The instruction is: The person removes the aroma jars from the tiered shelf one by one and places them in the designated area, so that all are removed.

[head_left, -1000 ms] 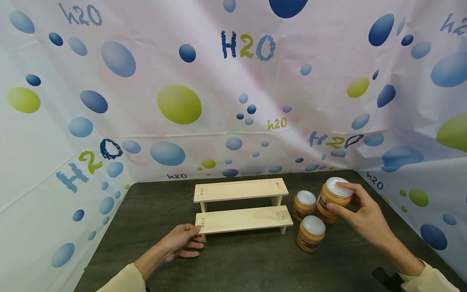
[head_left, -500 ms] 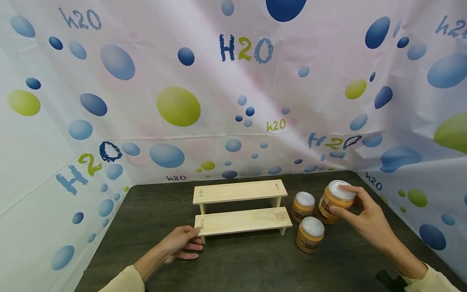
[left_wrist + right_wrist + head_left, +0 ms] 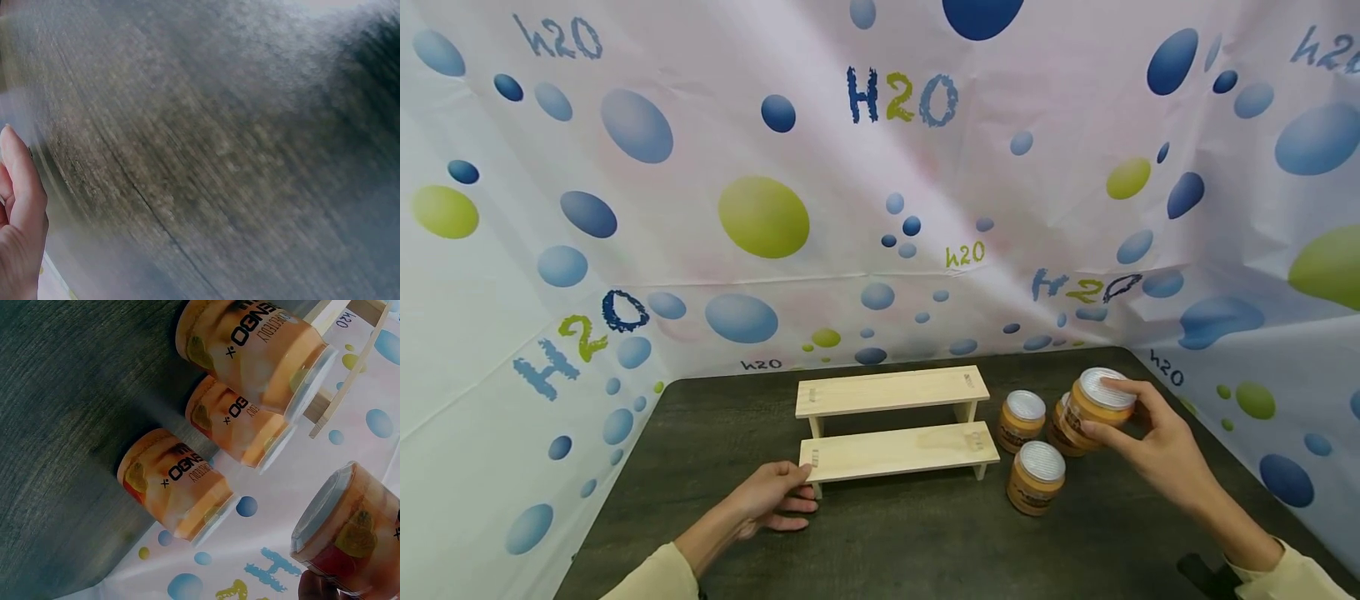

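In the head view my right hand [image 3: 1150, 442] grips an orange jar [image 3: 1093, 408] with a ribbed silver lid, thumb on its side and fingers at the lid. The same held jar [image 3: 356, 540] fills the lower right of the right wrist view, apart from the others. Three similar jars stand on the table: a front one [image 3: 1036, 479], a back left one [image 3: 1021, 425], and one [image 3: 1060, 433] partly hidden behind the held jar. My left hand [image 3: 775, 496] pinches the left front corner of a two-step wooden stand [image 3: 898, 454]; its fingertips are partly hidden.
The dark wood-grain table [image 3: 895, 550] carries the stand at its middle and the jars right of it. A white sheet [image 3: 850, 167] with blue and green spots hangs behind and along both sides. Only tabletop [image 3: 206, 162] and part of the left hand show in the left wrist view.
My right hand has shifted slightly right with the held jar, so more of the jar behind it shows. The left hand and the stand stay put.
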`<act>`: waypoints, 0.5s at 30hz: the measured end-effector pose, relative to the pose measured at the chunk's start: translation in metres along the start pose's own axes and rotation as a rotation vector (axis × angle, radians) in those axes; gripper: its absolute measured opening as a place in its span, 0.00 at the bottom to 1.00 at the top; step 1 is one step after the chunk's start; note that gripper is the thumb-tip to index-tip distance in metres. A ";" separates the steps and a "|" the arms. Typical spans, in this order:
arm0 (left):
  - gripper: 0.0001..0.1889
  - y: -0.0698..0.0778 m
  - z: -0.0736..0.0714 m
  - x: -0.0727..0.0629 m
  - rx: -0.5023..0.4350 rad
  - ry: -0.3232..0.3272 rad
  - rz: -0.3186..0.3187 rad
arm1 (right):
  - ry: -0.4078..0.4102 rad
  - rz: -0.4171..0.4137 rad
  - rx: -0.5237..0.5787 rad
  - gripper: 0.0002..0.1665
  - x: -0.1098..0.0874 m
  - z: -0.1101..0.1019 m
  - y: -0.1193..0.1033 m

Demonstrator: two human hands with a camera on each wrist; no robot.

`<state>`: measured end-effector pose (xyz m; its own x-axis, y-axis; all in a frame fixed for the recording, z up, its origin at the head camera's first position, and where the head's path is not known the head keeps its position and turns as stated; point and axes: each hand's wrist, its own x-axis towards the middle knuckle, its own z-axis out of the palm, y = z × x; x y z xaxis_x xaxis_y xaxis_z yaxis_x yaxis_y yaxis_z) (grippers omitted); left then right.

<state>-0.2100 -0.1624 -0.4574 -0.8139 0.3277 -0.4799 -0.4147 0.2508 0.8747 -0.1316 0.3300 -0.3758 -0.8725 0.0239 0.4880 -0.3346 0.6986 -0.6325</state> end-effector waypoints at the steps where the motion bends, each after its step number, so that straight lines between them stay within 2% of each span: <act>1: 0.19 0.000 0.000 0.000 -0.001 -0.002 0.001 | -0.002 0.006 -0.002 0.40 -0.001 0.000 0.000; 15: 0.19 0.000 0.000 0.001 0.001 -0.003 -0.002 | 0.003 0.024 -0.003 0.39 -0.006 -0.002 0.008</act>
<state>-0.2109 -0.1621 -0.4582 -0.8116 0.3299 -0.4821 -0.4164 0.2521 0.8735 -0.1288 0.3366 -0.3825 -0.8795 0.0427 0.4740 -0.3122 0.7001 -0.6422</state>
